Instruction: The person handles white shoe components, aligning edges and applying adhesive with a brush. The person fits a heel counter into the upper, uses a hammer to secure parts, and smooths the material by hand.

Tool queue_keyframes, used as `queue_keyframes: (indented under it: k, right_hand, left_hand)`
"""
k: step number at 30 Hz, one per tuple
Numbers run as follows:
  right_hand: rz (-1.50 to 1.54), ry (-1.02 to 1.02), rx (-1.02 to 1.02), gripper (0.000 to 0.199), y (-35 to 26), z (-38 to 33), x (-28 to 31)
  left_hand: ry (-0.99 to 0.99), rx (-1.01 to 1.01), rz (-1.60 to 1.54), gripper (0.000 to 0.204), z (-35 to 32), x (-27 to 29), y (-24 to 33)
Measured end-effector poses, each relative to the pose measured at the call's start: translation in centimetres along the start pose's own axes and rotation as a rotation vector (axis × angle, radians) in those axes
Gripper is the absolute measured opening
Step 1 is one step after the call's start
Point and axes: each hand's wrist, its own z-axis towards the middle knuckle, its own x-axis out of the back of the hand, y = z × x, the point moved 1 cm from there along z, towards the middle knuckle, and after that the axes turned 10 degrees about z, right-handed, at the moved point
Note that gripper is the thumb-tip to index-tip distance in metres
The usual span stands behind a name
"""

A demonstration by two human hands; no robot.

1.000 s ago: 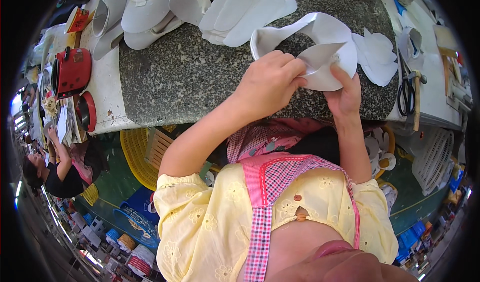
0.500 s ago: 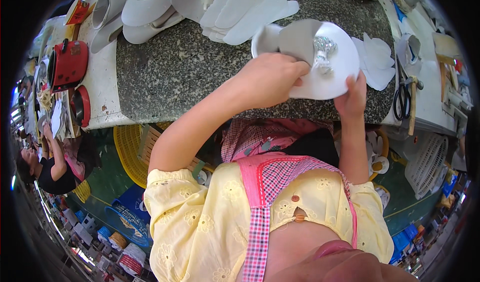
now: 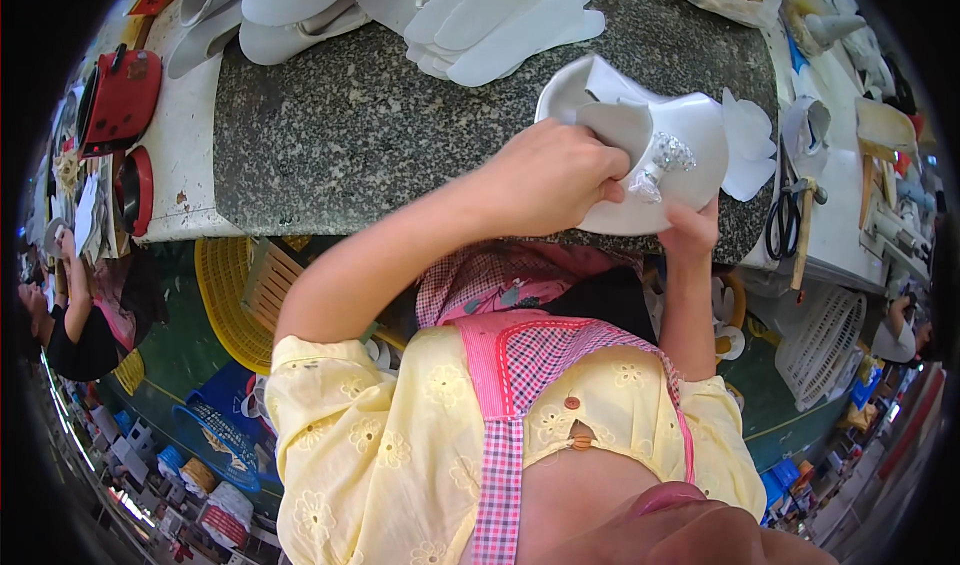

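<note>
A white shoe (image 3: 695,115) with a glittery silver bow (image 3: 664,163) is held tilted above the dark speckled slab. A grey, rounded insole-like piece (image 3: 612,123) stands at the shoe's opening. My left hand (image 3: 560,177) is closed, its fingers pinching the edge of that grey piece beside the bow. From below right, my right hand (image 3: 692,227) grips the shoe's rim, thumb on the near side; its other fingers are largely hidden behind the shoe. Just right of the shoe lie several white insole-shaped pieces (image 3: 748,145).
White shoes (image 3: 300,0) and a pile of white insoles (image 3: 515,25) lie at the slab's far edge. Scissors (image 3: 783,227) and a wooden-handled hammer (image 3: 804,235) are at the right. A red box (image 3: 122,100) stands left. Yellow basket (image 3: 222,300) below; another person (image 3: 75,310) far left.
The shoe has turned and tilted in my hands, with its bow now slanting up to the right. My left hand still pinches the grey piece. The whole view has shifted slightly.
</note>
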Motion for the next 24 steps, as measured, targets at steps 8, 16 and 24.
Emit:
queue_keyframes:
  k: [8, 16, 24]
  right_hand:
    - [0.182, 0.206, -0.299, 0.050, 0.1, 0.4, -0.9]
    - [0.190, 0.134, -0.069, 0.050, 1.6, -1.1, -1.6]
    - [0.126, 0.251, -0.044, 0.043, 1.2, -0.4, -2.9]
  left_hand:
    - [0.005, -0.348, 0.324, 0.026, 0.2, 0.5, -1.6]
    - [0.027, -0.187, 0.252, 0.027, -0.7, -0.4, -0.6]
    - [-0.030, -0.231, 0.007, 0.025, -0.9, 0.7, -1.0]
